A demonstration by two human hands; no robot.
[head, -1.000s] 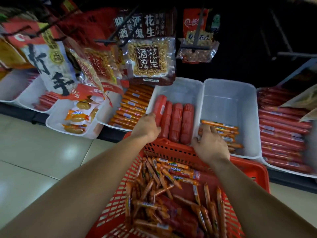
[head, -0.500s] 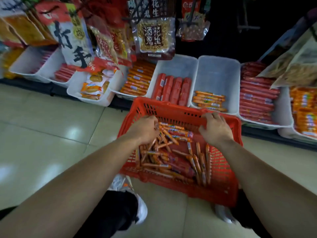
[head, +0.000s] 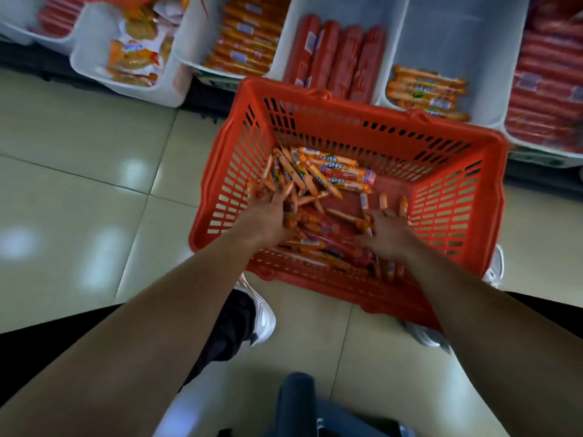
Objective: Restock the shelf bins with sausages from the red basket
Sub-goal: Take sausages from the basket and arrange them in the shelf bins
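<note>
The red basket sits on the floor in front of the shelf bins, with a loose pile of small orange sausages and a few red ones in its bottom. My left hand is down in the pile's left side, closed around a fanned bunch of small orange sausages. My right hand rests on the pile's right side with its fingers spread. Behind the basket, a white bin holds a low layer of the same orange sausages. Thick red sausages fill the bin to its left.
More white bins line the shelf: long red sausages at right, orange sausages and snack packets at left. My white shoes stand on the tiled floor close to the basket's near edge. A dark blue object shows at the bottom.
My hands came back from the shelf bins and went down into the basket. The view tilted downward, and my left hand closed on a bunch of sausages.
</note>
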